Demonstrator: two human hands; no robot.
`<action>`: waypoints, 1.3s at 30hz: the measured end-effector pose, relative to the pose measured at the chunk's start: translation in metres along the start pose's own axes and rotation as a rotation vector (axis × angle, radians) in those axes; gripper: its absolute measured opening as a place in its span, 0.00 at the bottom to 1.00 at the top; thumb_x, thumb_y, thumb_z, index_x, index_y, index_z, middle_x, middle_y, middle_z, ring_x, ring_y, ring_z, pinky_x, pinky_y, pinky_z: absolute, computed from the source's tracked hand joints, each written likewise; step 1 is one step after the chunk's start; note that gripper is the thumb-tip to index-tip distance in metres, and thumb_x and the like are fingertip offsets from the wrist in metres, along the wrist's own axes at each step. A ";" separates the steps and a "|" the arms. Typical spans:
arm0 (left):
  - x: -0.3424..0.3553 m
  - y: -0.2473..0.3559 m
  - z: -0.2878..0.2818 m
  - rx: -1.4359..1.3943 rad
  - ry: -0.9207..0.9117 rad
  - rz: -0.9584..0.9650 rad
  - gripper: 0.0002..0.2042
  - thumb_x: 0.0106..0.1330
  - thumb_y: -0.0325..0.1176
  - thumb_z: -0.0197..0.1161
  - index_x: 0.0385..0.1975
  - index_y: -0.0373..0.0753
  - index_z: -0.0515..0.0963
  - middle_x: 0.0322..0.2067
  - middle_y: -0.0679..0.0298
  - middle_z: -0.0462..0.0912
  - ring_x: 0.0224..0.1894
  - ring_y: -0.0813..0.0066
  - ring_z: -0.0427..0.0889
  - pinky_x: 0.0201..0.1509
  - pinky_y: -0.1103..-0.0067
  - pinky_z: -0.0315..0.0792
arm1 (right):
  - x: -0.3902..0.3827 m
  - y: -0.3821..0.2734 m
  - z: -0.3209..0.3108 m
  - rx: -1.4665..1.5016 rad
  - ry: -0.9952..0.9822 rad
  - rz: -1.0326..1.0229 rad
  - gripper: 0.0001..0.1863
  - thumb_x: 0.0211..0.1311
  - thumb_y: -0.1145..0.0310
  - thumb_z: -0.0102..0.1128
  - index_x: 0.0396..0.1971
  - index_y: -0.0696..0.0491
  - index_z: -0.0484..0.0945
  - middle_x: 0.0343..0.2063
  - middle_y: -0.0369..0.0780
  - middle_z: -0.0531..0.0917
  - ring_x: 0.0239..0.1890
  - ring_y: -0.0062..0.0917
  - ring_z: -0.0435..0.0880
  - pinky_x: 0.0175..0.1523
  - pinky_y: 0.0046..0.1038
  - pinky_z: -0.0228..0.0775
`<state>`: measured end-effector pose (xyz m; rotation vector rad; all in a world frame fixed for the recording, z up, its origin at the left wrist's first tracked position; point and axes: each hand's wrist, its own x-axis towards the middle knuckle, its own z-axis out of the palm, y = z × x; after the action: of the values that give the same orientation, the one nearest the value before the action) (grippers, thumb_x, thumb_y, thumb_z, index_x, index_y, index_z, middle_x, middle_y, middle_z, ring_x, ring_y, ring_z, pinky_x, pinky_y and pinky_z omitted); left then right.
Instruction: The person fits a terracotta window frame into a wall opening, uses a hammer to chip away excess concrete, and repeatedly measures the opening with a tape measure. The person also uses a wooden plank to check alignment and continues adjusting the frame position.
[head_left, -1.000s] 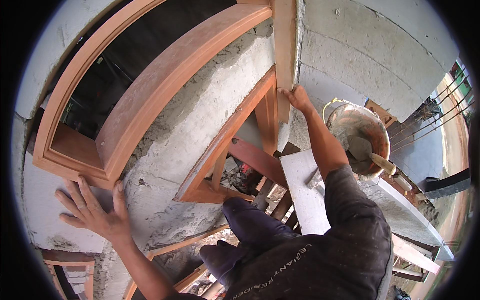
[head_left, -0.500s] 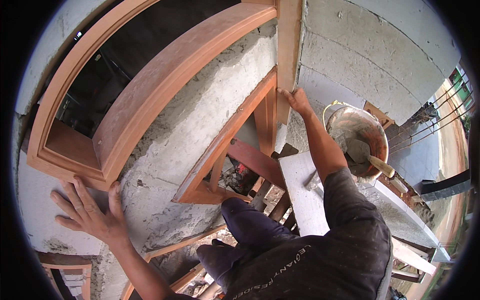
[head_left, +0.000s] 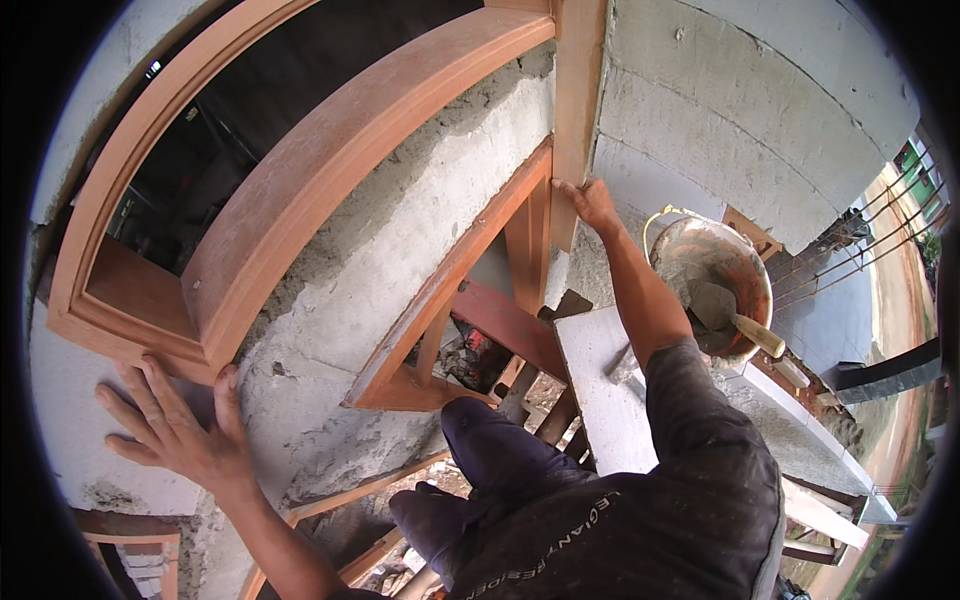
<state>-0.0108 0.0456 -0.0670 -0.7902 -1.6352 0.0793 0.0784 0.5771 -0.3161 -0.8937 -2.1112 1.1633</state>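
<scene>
My left hand (head_left: 185,432) lies with fingers spread at the lower corner of a wooden window frame (head_left: 325,175), fingertips touching its underside and palm by the grey wall. My right hand (head_left: 592,205) is closed around the lower part of a long, flat wooden board (head_left: 578,110), its thumb at the edge. This board stands along the end of the wall, beside the window frame's right end. Just left of my right hand, a second wooden frame (head_left: 455,275) sits below a cement-smeared wall band (head_left: 400,215).
Right of my right arm stands a mortar-caked bucket (head_left: 757,270) with a wooden-handled trowel (head_left: 745,325) in it. A white block (head_left: 590,395) and a reddish beam (head_left: 512,328) lie below. Thin steel bars (head_left: 850,255) stick out at the right.
The view has shifted very slightly. Both hands keep their places, the left at the frame's corner and the right on the board.
</scene>
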 end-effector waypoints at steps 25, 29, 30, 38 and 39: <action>0.002 0.000 -0.003 0.037 -0.028 0.034 0.35 0.59 0.52 0.62 0.64 0.41 0.62 0.66 0.60 0.61 0.71 0.54 0.50 0.71 0.54 0.29 | -0.001 -0.008 -0.001 0.016 -0.024 0.020 0.27 0.54 0.48 0.65 0.41 0.57 0.81 0.33 0.51 0.84 0.39 0.39 0.83 0.45 0.35 0.73; 0.001 -0.002 -0.003 0.056 -0.030 0.044 0.36 0.59 0.53 0.61 0.64 0.41 0.62 0.66 0.59 0.61 0.71 0.53 0.50 0.71 0.54 0.30 | 0.006 0.006 0.006 0.035 0.003 0.016 0.26 0.54 0.49 0.65 0.41 0.58 0.81 0.33 0.51 0.84 0.39 0.38 0.84 0.45 0.35 0.73; 0.002 -0.002 -0.003 0.064 -0.033 0.049 0.36 0.59 0.54 0.61 0.64 0.41 0.62 0.66 0.59 0.60 0.71 0.53 0.50 0.71 0.54 0.30 | 0.009 0.006 0.004 0.027 0.010 0.008 0.26 0.54 0.49 0.65 0.41 0.58 0.81 0.33 0.52 0.84 0.39 0.38 0.84 0.45 0.35 0.73; 0.002 0.002 -0.007 0.052 -0.064 0.031 0.36 0.58 0.53 0.61 0.64 0.40 0.61 0.67 0.60 0.59 0.71 0.53 0.49 0.71 0.53 0.30 | 0.010 0.008 0.001 -0.024 -0.011 0.005 0.27 0.54 0.49 0.64 0.41 0.59 0.80 0.33 0.52 0.84 0.39 0.39 0.84 0.45 0.35 0.73; 0.002 0.002 -0.007 0.048 -0.066 0.028 0.37 0.58 0.52 0.62 0.64 0.40 0.61 0.67 0.60 0.59 0.71 0.53 0.49 0.71 0.53 0.30 | 0.008 0.005 0.001 -0.028 -0.003 0.001 0.27 0.54 0.49 0.65 0.41 0.59 0.80 0.33 0.51 0.84 0.38 0.39 0.84 0.44 0.35 0.73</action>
<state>-0.0032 0.0453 -0.0649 -0.7814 -1.6785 0.1656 0.0737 0.5847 -0.3195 -0.9067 -2.1346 1.1392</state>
